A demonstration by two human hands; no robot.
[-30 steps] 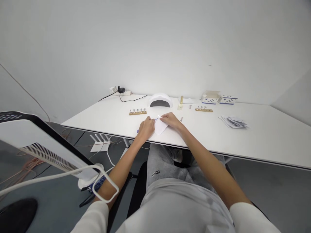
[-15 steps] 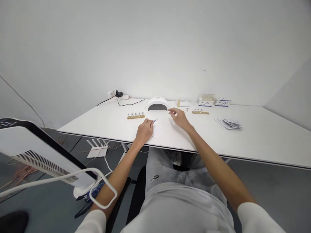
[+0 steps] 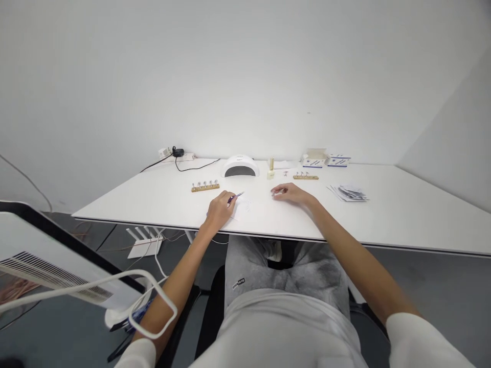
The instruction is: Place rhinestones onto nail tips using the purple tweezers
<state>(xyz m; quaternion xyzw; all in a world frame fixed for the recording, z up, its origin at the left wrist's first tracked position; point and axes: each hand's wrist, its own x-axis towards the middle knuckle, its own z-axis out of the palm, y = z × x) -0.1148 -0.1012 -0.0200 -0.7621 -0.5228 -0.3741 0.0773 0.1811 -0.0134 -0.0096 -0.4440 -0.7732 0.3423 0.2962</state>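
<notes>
My left hand (image 3: 219, 210) rests on the white table, closed around a slim purple pen-like tool (image 3: 231, 199). Its pale pointed tip sticks out to the right, over a white sheet (image 3: 241, 207) that hardly stands out from the tabletop. To the right, my right hand (image 3: 289, 193) hovers low over the table with curled fingers. Thumb and index come together at something too small to make out. Beyond it stands a nail polish bottle (image 3: 271, 173) with a gold cap. A white arched nail lamp (image 3: 240, 162) sits behind, between both hands.
Wooden bars with small silver stands lie left (image 3: 205, 188) and right (image 3: 306, 177) of the lamp. A stack of grey packets (image 3: 348, 193) lies at right, with small boxes (image 3: 338, 161) near the wall. A white machine (image 3: 69, 260) and a cable occupy the left foreground.
My right hand has come down and nearer from beside the lamp, uncovering the polish bottle's lower part. The left hand keeps hold of the purple tool. The view has shifted slightly.
</notes>
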